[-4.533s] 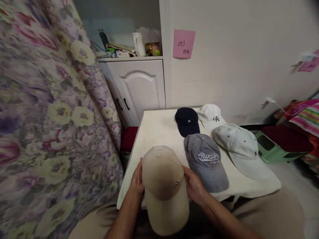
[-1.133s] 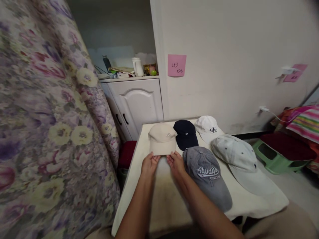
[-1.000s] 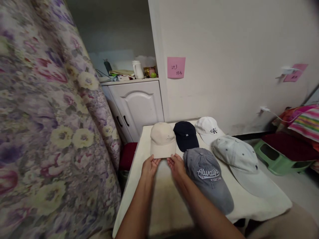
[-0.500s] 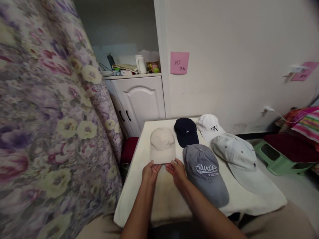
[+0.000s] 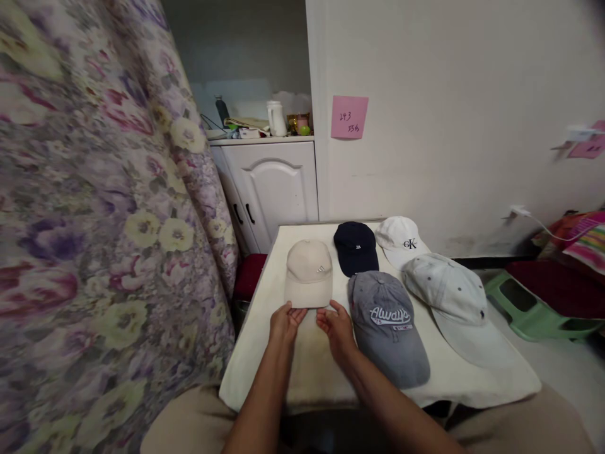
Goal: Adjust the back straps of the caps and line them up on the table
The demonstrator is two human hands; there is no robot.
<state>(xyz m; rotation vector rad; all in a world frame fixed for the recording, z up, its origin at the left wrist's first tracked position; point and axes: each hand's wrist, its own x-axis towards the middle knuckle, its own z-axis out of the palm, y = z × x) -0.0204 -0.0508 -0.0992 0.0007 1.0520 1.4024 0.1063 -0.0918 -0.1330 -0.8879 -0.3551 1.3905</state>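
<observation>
A beige cap [image 5: 309, 271] lies on the cream-covered table [image 5: 255, 328], its brim toward me. My left hand [image 5: 286, 320] is at the brim's left front corner, fingertips touching the edge. My right hand [image 5: 335, 321] is just off the brim's right corner, its fingers apart and holding nothing. Right of the beige cap lie a navy cap [image 5: 355, 249] and, nearer me, a grey cap [image 5: 390, 347] with "Always" on it. Farther right are a white cap [image 5: 401, 239] and a large pale grey-green cap [image 5: 447, 287].
A floral curtain [image 5: 118, 221] hangs at the left. Behind the table are a white cabinet [image 5: 283, 183] with a white jug [image 5: 276, 118] on top and a wall with a pink note [image 5: 349, 117]. A green stool [image 5: 524, 309] stands at the right.
My right hand has opened and come slightly away from the beige cap's brim. My left hand remains at the brim. The view has shifted slightly.
</observation>
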